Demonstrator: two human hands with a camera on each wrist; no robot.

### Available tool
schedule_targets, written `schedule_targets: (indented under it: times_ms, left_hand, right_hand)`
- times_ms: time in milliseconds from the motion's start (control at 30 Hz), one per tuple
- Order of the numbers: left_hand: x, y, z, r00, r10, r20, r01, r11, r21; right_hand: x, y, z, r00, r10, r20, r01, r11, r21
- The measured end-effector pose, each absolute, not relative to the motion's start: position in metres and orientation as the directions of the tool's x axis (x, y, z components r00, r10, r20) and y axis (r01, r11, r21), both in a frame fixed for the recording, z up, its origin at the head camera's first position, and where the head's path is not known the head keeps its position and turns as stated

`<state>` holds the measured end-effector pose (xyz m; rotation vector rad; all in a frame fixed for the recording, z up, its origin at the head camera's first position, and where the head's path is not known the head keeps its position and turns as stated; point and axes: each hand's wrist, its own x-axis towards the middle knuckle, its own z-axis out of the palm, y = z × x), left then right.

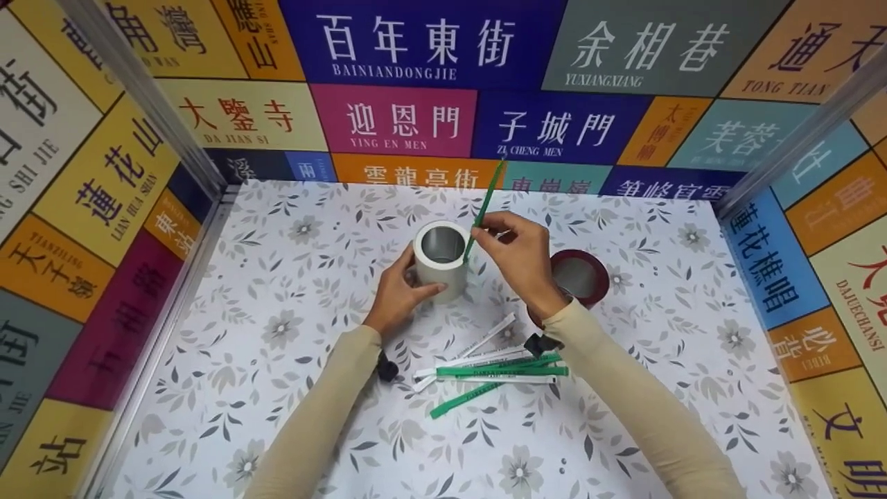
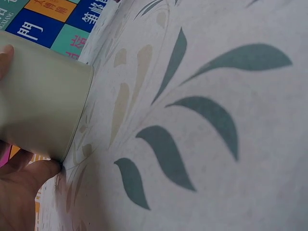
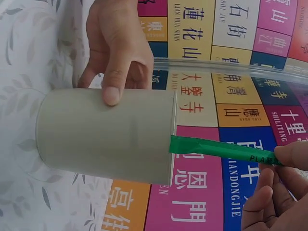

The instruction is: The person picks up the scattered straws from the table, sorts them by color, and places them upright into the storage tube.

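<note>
A pale grey-green cylindrical canister (image 1: 443,281) stands upright on the table, its open top showing a grey inside. My left hand (image 1: 398,294) grips it from the left, with the thumb (image 3: 112,94) across its side. Between thumb and fingertips, my right hand (image 1: 520,256) pinches a slim green wrapped straw (image 3: 211,147) printed "PLA". The straw slants upward, its lower end overlapping the canister's right rim; whether it touches is unclear. The left wrist view shows the canister (image 2: 43,101) low over the flowered surface, with left fingers at its edge.
Several green and white wrapped straws (image 1: 492,372) lie in a loose pile between the forearms. Behind the right wrist is a dark red round container (image 1: 601,272), partly hidden. Panels with street names (image 1: 416,45) wall the flower-patterned tabletop (image 1: 277,388) at back and sides.
</note>
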<state>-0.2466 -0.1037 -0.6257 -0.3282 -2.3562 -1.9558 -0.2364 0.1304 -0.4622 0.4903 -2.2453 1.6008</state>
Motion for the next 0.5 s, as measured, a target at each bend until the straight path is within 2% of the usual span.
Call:
schedule_targets:
  times_ms: [233,500]
  left_hand:
    - [-0.246,-0.105,-0.625,-0.974,0.137,0.183,0.208,0.201,0.957]
    - [-0.247,-0.106,-0.624,-0.973,0.125,0.192,0.215,0.208,0.954]
  right_hand:
    - [-0.242,0.121,-0.460,-0.879,-0.012,0.476,-0.463,0.253,-0.849]
    - [-0.247,0.116,-0.496,-0.898,-0.063,0.435,-0.429,0.346,-0.834]
